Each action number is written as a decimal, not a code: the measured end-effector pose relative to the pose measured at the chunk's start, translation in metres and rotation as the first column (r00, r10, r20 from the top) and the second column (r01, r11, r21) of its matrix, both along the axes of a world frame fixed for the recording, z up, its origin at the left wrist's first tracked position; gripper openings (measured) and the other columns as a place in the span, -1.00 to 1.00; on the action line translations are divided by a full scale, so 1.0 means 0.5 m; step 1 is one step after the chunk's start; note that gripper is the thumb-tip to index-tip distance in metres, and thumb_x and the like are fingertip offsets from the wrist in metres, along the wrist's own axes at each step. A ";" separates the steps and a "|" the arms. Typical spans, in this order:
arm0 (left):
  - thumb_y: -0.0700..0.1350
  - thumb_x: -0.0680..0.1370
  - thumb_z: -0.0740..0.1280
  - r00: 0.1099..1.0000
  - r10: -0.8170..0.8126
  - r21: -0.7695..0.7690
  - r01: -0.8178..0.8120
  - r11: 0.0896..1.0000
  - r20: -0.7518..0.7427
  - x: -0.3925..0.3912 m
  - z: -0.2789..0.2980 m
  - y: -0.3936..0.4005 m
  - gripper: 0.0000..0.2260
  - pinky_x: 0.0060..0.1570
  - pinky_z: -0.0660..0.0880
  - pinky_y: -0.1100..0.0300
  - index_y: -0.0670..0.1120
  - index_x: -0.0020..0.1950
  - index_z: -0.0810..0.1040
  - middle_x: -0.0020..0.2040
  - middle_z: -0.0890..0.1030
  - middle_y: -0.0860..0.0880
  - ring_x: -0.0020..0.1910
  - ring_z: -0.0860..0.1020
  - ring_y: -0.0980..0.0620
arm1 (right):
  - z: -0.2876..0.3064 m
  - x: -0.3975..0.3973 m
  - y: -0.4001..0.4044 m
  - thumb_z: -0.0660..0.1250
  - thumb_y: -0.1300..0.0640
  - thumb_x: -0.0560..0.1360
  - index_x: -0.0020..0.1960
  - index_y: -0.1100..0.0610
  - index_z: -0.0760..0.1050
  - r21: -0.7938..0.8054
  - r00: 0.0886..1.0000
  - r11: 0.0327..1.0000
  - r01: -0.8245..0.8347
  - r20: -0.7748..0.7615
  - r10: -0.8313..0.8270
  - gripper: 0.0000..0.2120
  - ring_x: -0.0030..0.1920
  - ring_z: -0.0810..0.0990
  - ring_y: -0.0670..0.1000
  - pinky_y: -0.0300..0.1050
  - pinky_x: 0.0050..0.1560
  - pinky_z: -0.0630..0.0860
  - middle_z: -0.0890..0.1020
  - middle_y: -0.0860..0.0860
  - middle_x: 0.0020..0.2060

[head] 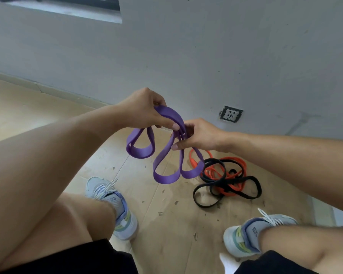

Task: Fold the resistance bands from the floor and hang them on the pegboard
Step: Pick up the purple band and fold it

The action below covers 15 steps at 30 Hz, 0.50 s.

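Gathering the purple band point(162, 155) into loops, both hands work it up in the air in front of the knees, well clear of the floor point(166, 224). From the head view, the left hand point(143, 109) has its grip curled over the top fold, thumb and fingers pinching the strap where it arches. The right hand point(198, 135) has its grip closed on the bundle just beside the left, thumb under, fingers wrapped round several layers. Three loops hang down, uneven in length, one off to the left and two lower in the middle.

To do this fold well, I'd say the loops want evening out: the right hand holds the stack firm while the left feeds the slack across, so the layers lie flat on one another and not twisted. Rubber strap like this likely springs open if either pinch slackens.

Down on the floor, just past the right hand, the orange band point(234, 165) and the black band point(226, 186) lie tangled through each other, not yet folded; they will probably need teasing apart. A wall socket point(230, 114) sits low on the wall point(186, 56) behind. Two pale sneakers point(115, 202) flank the work. No pegboard shows here.
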<state>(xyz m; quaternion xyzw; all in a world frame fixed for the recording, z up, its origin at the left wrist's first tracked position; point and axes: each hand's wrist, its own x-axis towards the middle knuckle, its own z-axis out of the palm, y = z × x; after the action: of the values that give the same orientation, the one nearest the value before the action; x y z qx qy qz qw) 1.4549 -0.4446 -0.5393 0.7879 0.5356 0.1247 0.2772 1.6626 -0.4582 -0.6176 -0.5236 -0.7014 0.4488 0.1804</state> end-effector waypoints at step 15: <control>0.06 0.38 0.60 0.994 -0.045 0.004 0.046 0.999 -0.095 -0.032 -0.028 0.028 -0.62 -0.16 0.54 0.21 -0.01 0.11 0.61 -0.12 0.69 0.03 -0.17 0.65 0.03 | 0.026 0.009 0.021 0.65 0.25 0.35 0.08 0.11 0.64 0.022 0.972 0.986 0.167 -0.172 -0.161 -0.65 -0.11 0.73 0.04 0.03 0.09 0.67 0.76 0.04 -0.10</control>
<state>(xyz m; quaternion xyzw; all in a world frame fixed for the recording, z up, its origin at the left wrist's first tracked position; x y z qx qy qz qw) 1.4390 -0.4305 -0.5534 0.8058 0.5296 0.0825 0.2518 1.6670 -0.4478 -0.6048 -0.5362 -0.6458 0.4624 0.2855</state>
